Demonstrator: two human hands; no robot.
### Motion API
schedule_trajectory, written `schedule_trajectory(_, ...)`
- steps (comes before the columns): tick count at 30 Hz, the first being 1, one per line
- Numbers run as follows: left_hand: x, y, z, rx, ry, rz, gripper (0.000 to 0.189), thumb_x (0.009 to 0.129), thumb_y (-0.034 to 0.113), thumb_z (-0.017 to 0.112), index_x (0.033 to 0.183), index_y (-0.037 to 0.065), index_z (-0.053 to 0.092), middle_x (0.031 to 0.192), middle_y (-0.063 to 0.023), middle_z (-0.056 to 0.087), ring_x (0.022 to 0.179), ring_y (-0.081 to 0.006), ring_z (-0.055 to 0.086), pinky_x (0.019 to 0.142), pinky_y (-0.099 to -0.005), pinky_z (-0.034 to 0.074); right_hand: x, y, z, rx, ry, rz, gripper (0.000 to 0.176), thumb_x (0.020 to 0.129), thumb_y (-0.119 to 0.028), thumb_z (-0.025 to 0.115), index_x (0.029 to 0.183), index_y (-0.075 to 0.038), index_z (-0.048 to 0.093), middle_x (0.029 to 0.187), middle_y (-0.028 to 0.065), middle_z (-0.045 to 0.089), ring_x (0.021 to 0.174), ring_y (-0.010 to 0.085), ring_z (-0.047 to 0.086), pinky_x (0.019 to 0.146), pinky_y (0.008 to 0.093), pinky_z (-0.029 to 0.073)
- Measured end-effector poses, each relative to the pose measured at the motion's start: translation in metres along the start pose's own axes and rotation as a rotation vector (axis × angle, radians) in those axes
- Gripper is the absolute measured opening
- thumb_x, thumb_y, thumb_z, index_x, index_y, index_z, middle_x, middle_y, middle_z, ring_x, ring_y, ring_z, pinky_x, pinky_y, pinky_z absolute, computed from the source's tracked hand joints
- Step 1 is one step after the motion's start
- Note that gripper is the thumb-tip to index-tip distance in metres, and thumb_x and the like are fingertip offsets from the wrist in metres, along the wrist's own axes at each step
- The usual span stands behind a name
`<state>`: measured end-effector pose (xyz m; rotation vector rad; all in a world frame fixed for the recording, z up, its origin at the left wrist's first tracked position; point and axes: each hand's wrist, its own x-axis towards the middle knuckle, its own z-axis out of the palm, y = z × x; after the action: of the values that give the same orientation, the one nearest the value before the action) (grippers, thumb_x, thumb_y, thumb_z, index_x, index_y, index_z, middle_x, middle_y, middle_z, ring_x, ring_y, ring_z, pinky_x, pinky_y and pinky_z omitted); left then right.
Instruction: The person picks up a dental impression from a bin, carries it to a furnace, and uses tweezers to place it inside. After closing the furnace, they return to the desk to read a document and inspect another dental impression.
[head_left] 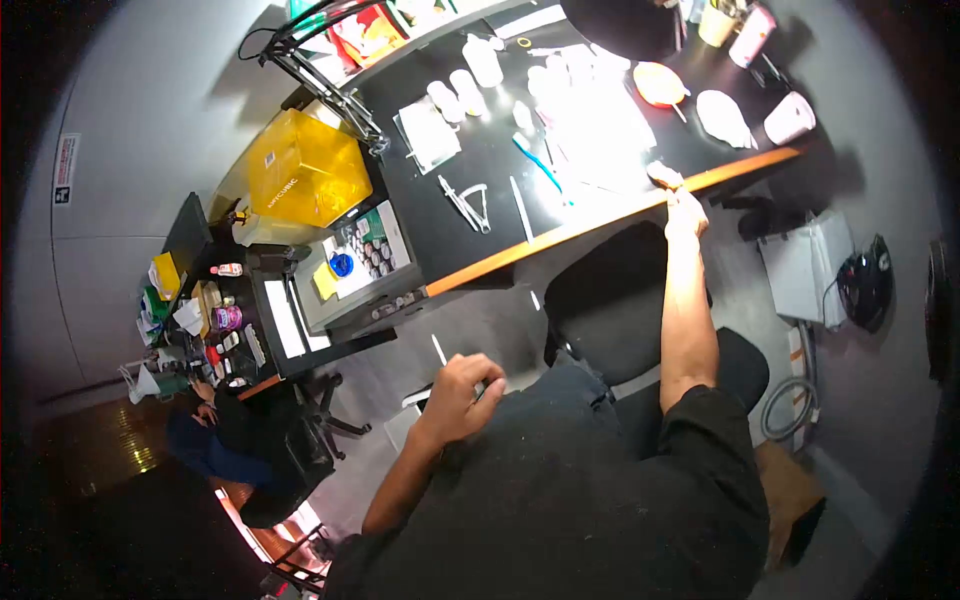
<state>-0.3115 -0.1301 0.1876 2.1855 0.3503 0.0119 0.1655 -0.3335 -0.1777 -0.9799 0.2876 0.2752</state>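
Note:
Over the table's front edge [560,236], my right hand [686,212] reaches out with closed fingers. A small pale and brownish object [662,176] is at its fingertips, too glare-washed to name. My left hand [466,398] hangs in front of my torso, away from the table, its fingers loosely curled and nothing visible in them. On the dark tabletop lie a blue toothbrush-like tool [540,165], a thin pale stick [522,209] and a metal caliper-like tool [465,205]. An orange-and-white rounded object [658,85] and a white one [724,118] sit beyond my right hand.
White bottles [483,62] and a white cup [789,118] stand on the table. A black chair [605,300] is at its front edge. A yellow box [305,170] sits at the left. Farther left, another person's hand [204,392] is at a cluttered desk.

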Motion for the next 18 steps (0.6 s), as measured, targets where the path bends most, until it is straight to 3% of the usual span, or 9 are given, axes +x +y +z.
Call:
schedule_trajectory(2, -0.001, -0.011, 0.000, -0.001, 0.008, -0.069, 0.013, 0.086, 0.013, 0.067, 0.080, 0.002, 0.063, 0.076, -0.0117, 0.065, 0.072, -0.0291, 0.062, 0.072, -0.0377, 0.045, 0.020, -0.007, 0.006, 0.109, -0.007, -0.020, 0.025, 0.098, -0.020, 0.062, 0.103, 0.004, 0.065, 0.092, 0.0067, 0.069, 0.088, 0.0244, 0.066, 0.076, 0.0367, 0.053)
schedule_trajectory(4, 0.003, -0.017, -0.001, -0.008, 0.032, -0.124, 0.014, 0.086, 0.013, 0.066, 0.079, 0.002, 0.063, 0.075, -0.0123, 0.064, 0.071, -0.0295, 0.062, 0.071, -0.0382, 0.044, -0.024, -0.028, 0.051, -0.367, 0.327, -0.208, 0.014, 0.085, -0.007, 0.075, 0.088, 0.007, 0.071, 0.081, 0.0096, 0.072, 0.072, 0.0168, 0.066, 0.070, 0.0318, 0.055)
schedule_trajectory(6, 0.005, -0.020, -0.002, -0.013, 0.068, -0.177, 0.013, 0.084, 0.013, 0.066, 0.078, 0.002, 0.063, 0.075, -0.0121, 0.065, 0.071, -0.0292, 0.062, 0.070, -0.0382, 0.044, -0.025, -0.032, 0.060, -0.767, 0.383, -0.418, 0.018, 0.084, -0.009, 0.078, 0.088, 0.007, 0.073, 0.078, 0.0083, 0.072, 0.070, 0.0143, 0.066, 0.068, 0.0300, 0.054)
schedule_trajectory(8, 0.008, -0.021, -0.004, -0.003, 0.112, -0.181, 0.013, 0.082, 0.013, 0.068, 0.075, 0.002, 0.063, 0.072, -0.0111, 0.064, 0.068, -0.0283, 0.062, 0.070, -0.0378, 0.044, -0.028, -0.034, 0.061, -0.852, 0.314, -0.464, 0.020, 0.086, -0.017, 0.080, 0.094, 0.001, 0.076, 0.086, 0.0086, 0.075, 0.075, 0.0157, 0.068, 0.073, 0.0317, 0.055)
schedule_trajectory(9, 0.006, -0.022, -0.005, -0.003, 0.125, -0.181, 0.014, 0.082, 0.012, 0.069, 0.075, 0.002, 0.063, 0.072, -0.0109, 0.064, 0.067, -0.0281, 0.062, 0.070, -0.0377, 0.044, -0.055, -0.054, 0.089, -1.018, 0.347, -0.524, 0.017, 0.083, -0.010, 0.080, 0.089, 0.006, 0.075, 0.077, 0.0095, 0.073, 0.069, 0.0150, 0.067, 0.067, 0.0306, 0.055)
schedule_trajectory(12, 0.002, -0.025, -0.006, -0.001, 0.189, -0.180, 0.013, 0.079, 0.010, 0.071, 0.072, 0.003, 0.063, 0.069, -0.0098, 0.063, 0.066, -0.0274, 0.062, 0.070, -0.0369, 0.044, -0.035, -0.032, 0.078, -0.800, 0.266, -0.581, 0.017, 0.082, -0.010, 0.081, 0.089, 0.005, 0.076, 0.078, 0.0109, 0.074, 0.070, 0.0164, 0.069, 0.067, 0.0316, 0.056)
schedule_trajectory(13, -0.001, -0.026, -0.005, 0.003, 0.202, -0.194, 0.013, 0.079, 0.010, 0.071, 0.072, 0.003, 0.063, 0.069, -0.0097, 0.063, 0.066, -0.0273, 0.062, 0.070, -0.0368, 0.044, -0.042, -0.037, 0.083, -0.958, 0.289, -0.630, 0.016, 0.081, -0.008, 0.082, 0.089, 0.005, 0.076, 0.078, 0.0132, 0.074, 0.072, 0.0183, 0.070, 0.067, 0.0321, 0.057)
schedule_trajectory(18, -0.027, -0.029, 0.007, 0.010, 0.273, -0.171, 0.012, 0.082, 0.008, 0.068, 0.075, 0.002, 0.061, 0.071, -0.0095, 0.063, 0.066, -0.0272, 0.062, 0.069, -0.0373, 0.044, -0.044, -0.046, 0.092, -1.274, 0.331, -0.627, 0.024, 0.087, -0.028, 0.072, 0.086, -0.006, 0.080, 0.075, 0.0127, 0.074, 0.078, 0.0299, 0.074, 0.073, 0.0415, 0.055)
